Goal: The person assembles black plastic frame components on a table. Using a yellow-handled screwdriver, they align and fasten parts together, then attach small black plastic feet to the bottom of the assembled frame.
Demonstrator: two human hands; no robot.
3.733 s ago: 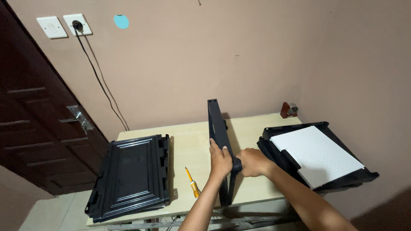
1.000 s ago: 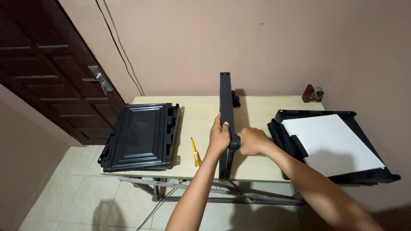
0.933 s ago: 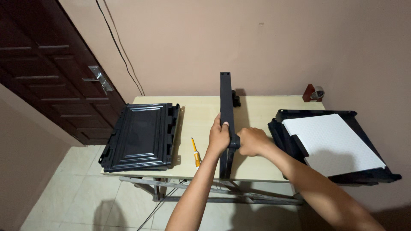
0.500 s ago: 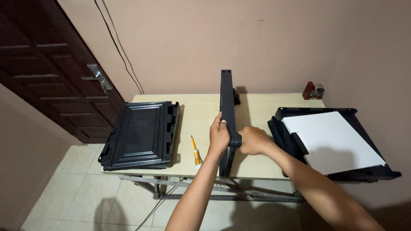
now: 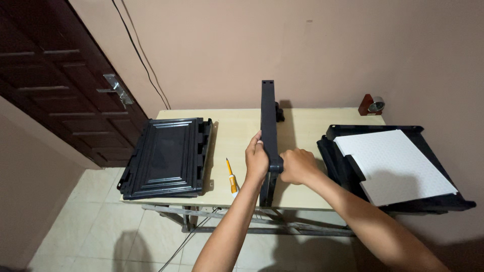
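Black panel stands on edge at table centre, running from 6 to 12 o'clock. Left hand grasps its left face, fingers over the top edge. Right hand is clenched around a round black knob on the panel's right side. At 3 o'clock, a black tray holds a white board. At 9 o'clock lies a flat black moulded cover. A yellow-handled screwdriver lies just left of the left hand.
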